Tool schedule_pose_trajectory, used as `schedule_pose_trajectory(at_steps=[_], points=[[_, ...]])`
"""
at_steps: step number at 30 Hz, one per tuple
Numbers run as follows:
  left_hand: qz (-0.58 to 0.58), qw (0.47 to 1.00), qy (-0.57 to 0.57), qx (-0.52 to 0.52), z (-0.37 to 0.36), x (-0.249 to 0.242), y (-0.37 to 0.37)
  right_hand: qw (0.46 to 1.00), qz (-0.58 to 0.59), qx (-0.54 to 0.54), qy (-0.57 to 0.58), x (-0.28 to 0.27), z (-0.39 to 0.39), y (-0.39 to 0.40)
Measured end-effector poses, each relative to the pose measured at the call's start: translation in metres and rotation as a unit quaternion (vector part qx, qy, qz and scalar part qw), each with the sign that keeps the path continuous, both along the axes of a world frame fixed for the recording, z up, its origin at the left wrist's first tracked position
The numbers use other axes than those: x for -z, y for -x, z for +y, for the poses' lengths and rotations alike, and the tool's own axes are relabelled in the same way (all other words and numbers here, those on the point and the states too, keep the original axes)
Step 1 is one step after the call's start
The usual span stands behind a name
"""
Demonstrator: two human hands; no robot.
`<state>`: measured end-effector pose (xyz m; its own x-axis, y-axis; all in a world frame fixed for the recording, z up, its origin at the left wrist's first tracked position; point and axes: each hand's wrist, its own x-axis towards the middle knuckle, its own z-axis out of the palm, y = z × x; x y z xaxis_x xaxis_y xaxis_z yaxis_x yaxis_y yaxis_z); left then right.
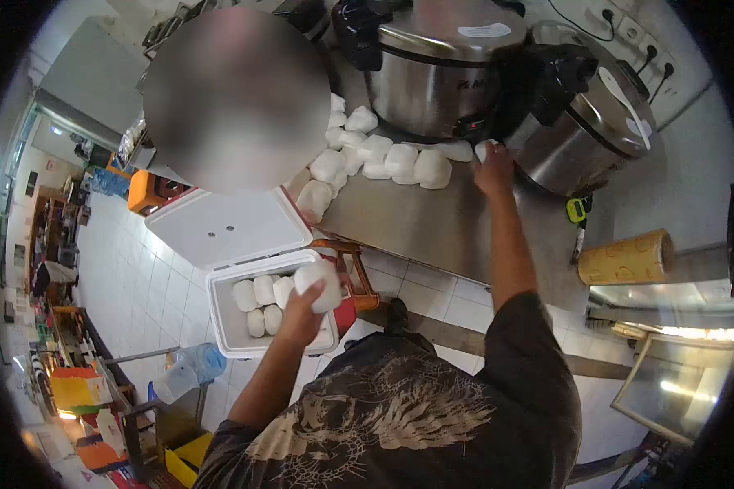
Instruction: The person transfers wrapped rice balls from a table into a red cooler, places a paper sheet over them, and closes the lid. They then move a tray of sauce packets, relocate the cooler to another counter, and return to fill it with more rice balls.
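Note:
My left hand (303, 318) is closed around a rounded white packet (320, 285), which looks like rice wrapped in clear film. It is above the right side of an open white cooler box (269, 352). Several similar packets (263, 289) lie inside the box, and its lid (228, 232) is tipped back. Out on the steel table (416, 216), my right hand (494, 169) grips the end of another white packet (483, 150), partly hidden by the fingers. To its left, more white packets (401, 163) lie in a row and a heap.
Two large steel rice cookers (432, 90) stand at the table's back. A yellow-green timer (577, 210) and a roll of film (626, 257) are at the right. An orange stool (359, 277) stands beside the cooler. A round blur hides the upper left.

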<state>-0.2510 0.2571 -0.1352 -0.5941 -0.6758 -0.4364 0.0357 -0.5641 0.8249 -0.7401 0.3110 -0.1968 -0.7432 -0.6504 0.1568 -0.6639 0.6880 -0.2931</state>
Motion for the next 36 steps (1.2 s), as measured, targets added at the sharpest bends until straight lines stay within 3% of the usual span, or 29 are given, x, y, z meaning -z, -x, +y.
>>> schedule_pose_trajectory(at_steps=[3,5,7,11,12,14,15,16,17,19,21,24,25,26,27,28,29,30,33,34,36], points=[[-0.014,0.992,-0.037,-0.122,-0.007,-0.030,-0.040,0.989,0.081,-0.038,-0.120,0.025,0.006,0.032],[-0.072,0.982,0.008,-0.177,-0.021,-0.031,-0.084,0.990,0.114,-0.045,-0.072,0.078,0.002,0.057],[-0.146,0.965,0.039,-0.214,-0.033,-0.050,-0.112,0.995,0.067,-0.074,-0.017,0.109,0.002,0.083],[-0.265,0.923,0.181,-0.210,-0.055,-0.048,-0.175,0.985,-0.085,0.073,-0.133,0.059,0.015,0.047],[-0.296,0.910,0.211,-0.199,-0.056,-0.047,-0.185,0.975,-0.151,0.120,-0.109,0.017,0.022,0.016],[-0.383,0.881,0.228,-0.160,-0.057,-0.041,-0.198,0.956,-0.219,0.194,0.026,-0.010,0.043,-0.024],[-0.423,0.864,0.236,-0.139,-0.057,-0.037,-0.203,0.941,-0.223,0.215,0.134,0.004,0.057,-0.032],[-0.398,0.877,0.237,-0.126,-0.056,-0.032,-0.207,0.880,-0.364,0.140,0.272,0.019,0.077,-0.042],[-0.420,0.866,0.252,-0.100,-0.058,-0.018,-0.216,0.776,-0.488,0.062,0.395,0.030,0.091,-0.056],[-0.458,0.841,0.284,-0.036,-0.070,0.020,-0.233,0.695,-0.592,0.002,0.407,0.033,0.101,-0.119],[-0.498,0.819,0.282,0.026,-0.085,0.038,-0.232,0.551,-0.727,-0.084,0.401,-0.051,0.068,-0.246],[-0.524,0.799,0.276,0.100,-0.109,0.078,-0.235,0.640,-0.735,-0.067,0.216,-0.019,0.012,-0.362],[-0.538,0.787,0.275,0.123,-0.117,0.109,-0.242,0.675,-0.719,-0.080,0.145,-0.048,-0.011,-0.409],[-0.552,0.774,0.274,0.145,-0.125,0.125,-0.245,0.705,-0.695,-0.124,0.066,-0.017,-0.032,-0.438],[-0.562,0.765,0.271,0.159,-0.126,0.124,-0.242,0.659,-0.726,-0.178,0.082,0.025,-0.052,-0.470],[-0.573,0.756,0.266,0.173,-0.123,0.122,-0.235,0.692,-0.697,-0.188,0.000,0.035,-0.070,-0.492],[-0.584,0.745,0.262,0.188,-0.119,0.122,-0.230,0.734,-0.653,-0.189,-0.009,0.038,-0.081,-0.516],[-0.557,0.771,0.254,0.176,-0.116,0.123,-0.232,0.772,-0.607,-0.187,-0.017,0.042,-0.090,-0.537],[-0.516,0.756,0.344,0.210,-0.112,0.147,-0.246,0.797,-0.594,-0.050,-0.093,0.120,-0.109,-0.580],[-0.536,0.711,0.418,0.182,-0.103,0.144,-0.246,0.837,-0.535,-0.076,-0.084,0.122,-0.107,-0.587],[-0.585,0.636,0.457,0.211,-0.093,0.116,-0.239,0.904,-0.404,-0.122,-0.070,0.125,-0.096,-0.596]])
